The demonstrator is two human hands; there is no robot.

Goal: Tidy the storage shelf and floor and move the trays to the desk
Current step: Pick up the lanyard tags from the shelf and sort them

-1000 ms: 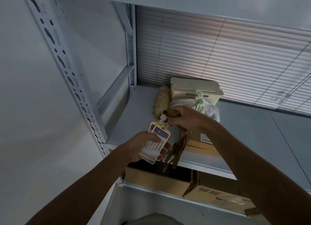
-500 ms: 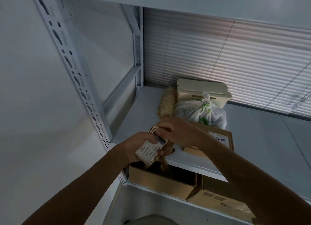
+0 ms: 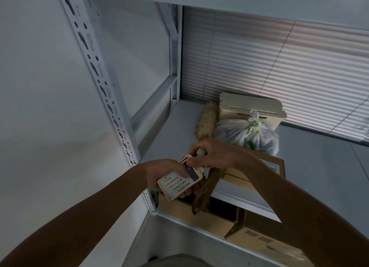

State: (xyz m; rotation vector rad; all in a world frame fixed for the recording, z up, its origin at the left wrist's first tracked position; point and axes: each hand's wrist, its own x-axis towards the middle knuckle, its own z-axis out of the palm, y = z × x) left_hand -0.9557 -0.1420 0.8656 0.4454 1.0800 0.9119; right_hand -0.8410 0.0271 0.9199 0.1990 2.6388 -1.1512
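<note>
Two bare hands meet in front of a white metal shelf (image 3: pixel 179 131). The left hand (image 3: pixel 161 175) is closed around a small stack of cards (image 3: pixel 178 181), the thumb lying across the top card, which carries rows of small print too fine to read; how many cards are in the stack cannot be told. The right hand (image 3: pixel 214 154) pinches the upper end of the stack, fingers curled tight around a pale clip (image 3: pixel 199 152), and one brown strap (image 3: pixel 205 190) hangs from under that hand past the shelf edge. On the shelf board behind the hands stand four things: one fluffy tan duster (image 3: pixel 205 123) lying at the back, one cream plastic box (image 3: pixel 251 109) just beside it against the blinds (image 3: pixel 289 71), one knotted clear bag (image 3: pixel 245 135) with green print leaning in front of that box, and one cardboard box (image 3: pixel 273 167) with a white label, partly hidden by the right forearm. On the shelf below sit two more cardboard boxes: one open carton (image 3: pixel 187 212) directly under the hands, and one closed carton (image 3: pixel 265 240) touching its right side. One perforated upright (image 3: pixel 103 87) frames the shelf at the left. No tray shows in this view.
</note>
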